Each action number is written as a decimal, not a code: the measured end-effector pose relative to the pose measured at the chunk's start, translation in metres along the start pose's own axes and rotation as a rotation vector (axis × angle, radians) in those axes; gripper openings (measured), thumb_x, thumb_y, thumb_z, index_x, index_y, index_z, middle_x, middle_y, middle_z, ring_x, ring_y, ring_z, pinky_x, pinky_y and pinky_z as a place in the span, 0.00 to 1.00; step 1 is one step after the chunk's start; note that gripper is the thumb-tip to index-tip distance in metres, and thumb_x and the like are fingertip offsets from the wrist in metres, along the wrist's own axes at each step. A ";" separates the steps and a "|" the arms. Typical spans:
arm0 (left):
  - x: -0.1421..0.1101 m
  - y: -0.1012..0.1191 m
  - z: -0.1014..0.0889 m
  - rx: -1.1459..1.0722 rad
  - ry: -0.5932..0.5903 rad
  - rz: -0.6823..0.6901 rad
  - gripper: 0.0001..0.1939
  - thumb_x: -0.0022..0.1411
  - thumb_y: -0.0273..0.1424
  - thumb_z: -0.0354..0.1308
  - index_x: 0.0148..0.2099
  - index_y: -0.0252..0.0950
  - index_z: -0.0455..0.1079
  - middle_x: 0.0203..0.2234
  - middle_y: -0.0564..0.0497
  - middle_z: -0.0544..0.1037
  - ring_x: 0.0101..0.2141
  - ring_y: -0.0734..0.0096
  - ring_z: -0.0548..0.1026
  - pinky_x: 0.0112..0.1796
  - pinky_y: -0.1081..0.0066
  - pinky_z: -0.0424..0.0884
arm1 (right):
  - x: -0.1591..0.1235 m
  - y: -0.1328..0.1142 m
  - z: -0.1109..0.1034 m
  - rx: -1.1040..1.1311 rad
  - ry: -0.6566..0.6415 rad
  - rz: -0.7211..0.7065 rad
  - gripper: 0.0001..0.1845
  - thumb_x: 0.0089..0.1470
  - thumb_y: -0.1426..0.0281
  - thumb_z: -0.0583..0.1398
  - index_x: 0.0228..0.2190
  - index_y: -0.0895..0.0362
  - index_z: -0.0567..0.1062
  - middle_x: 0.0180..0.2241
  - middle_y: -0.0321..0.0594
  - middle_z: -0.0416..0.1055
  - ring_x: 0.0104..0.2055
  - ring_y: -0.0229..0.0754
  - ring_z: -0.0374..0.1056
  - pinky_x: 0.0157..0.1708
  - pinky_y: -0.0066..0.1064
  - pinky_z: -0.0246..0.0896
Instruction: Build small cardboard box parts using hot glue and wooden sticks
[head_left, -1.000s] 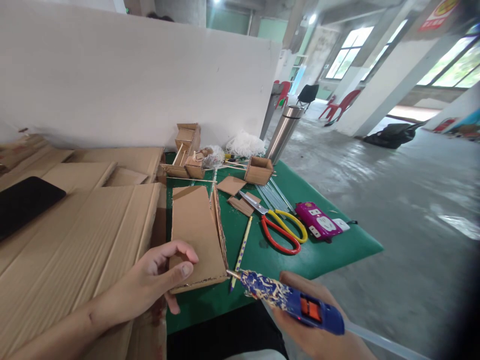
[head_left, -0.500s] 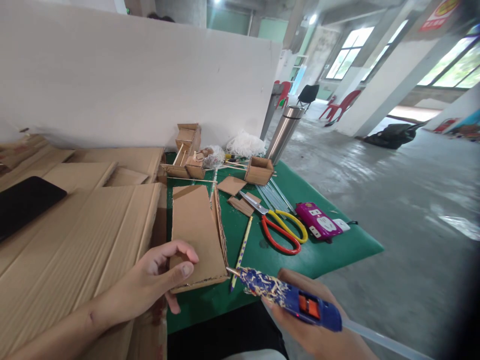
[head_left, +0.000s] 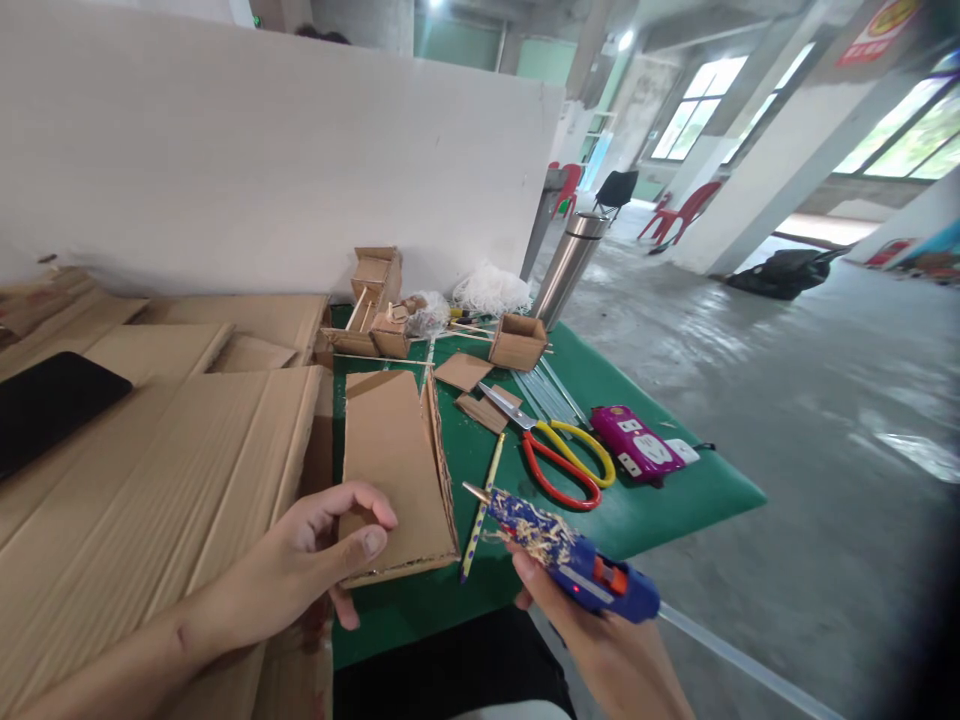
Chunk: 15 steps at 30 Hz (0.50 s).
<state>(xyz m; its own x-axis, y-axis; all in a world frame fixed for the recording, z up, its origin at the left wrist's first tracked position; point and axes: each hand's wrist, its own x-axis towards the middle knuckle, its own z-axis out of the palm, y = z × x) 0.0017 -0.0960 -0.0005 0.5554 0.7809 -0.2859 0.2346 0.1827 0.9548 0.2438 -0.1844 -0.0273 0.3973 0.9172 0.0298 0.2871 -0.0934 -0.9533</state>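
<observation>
My left hand [head_left: 330,545] grips the near left corner of a shallow cardboard box [head_left: 390,430], with thumb and curled fingers over its top and a fingertip showing below its edge. The box has raw, ragged edges along its right and near sides. My right hand [head_left: 607,645] is wrapped round a blue hot glue gun [head_left: 581,565] covered in dried glue strings. A long clear glue stick [head_left: 742,655] sticks out of its back. The metal nozzle points left, just right of the box and apart from it, over a dotted pencil [head_left: 477,530].
On the green table [head_left: 675,505] lie scissors [head_left: 527,420], clear glue sticks [head_left: 551,395], a purple power socket [head_left: 637,440] and cardboard scraps [head_left: 463,370]. Small cardboard boxes [head_left: 517,345] and a steel flask [head_left: 566,270] stand behind. Cardboard sheets [head_left: 202,450] and a black phone [head_left: 56,405] are at left.
The glue gun's nozzle has lifted off the box's near right corner and moved up and slightly right, the gun tilting in my right hand. My left hand and the box stay put.
</observation>
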 end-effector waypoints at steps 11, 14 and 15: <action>0.001 -0.006 -0.002 -0.015 -0.012 -0.093 0.22 0.60 0.54 0.58 0.42 0.41 0.64 0.26 0.61 0.61 0.17 0.78 0.74 0.13 0.83 0.68 | 0.017 0.011 0.036 0.300 0.019 0.097 0.18 0.48 0.58 0.68 0.38 0.57 0.84 0.41 0.47 0.81 0.43 0.56 0.77 0.35 0.38 0.76; 0.000 -0.006 -0.002 -0.004 -0.011 -0.054 0.22 0.60 0.54 0.58 0.42 0.41 0.65 0.26 0.61 0.61 0.17 0.78 0.74 0.13 0.82 0.69 | 0.018 0.016 0.037 0.261 -0.023 0.098 0.18 0.48 0.59 0.68 0.38 0.56 0.84 0.40 0.47 0.80 0.40 0.54 0.76 0.29 0.35 0.75; 0.000 -0.006 -0.002 -0.001 -0.005 -0.048 0.22 0.60 0.54 0.58 0.42 0.41 0.65 0.26 0.61 0.61 0.17 0.78 0.74 0.13 0.83 0.68 | 0.017 0.018 0.037 0.246 -0.023 0.108 0.18 0.49 0.59 0.67 0.39 0.56 0.84 0.40 0.47 0.80 0.39 0.54 0.76 0.27 0.35 0.75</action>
<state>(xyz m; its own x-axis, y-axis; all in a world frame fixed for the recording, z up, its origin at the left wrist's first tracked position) -0.0018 -0.0957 -0.0060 0.5475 0.7680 -0.3322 0.2602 0.2211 0.9399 0.2233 -0.1557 -0.0547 0.3931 0.9160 -0.0802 0.0226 -0.0969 -0.9950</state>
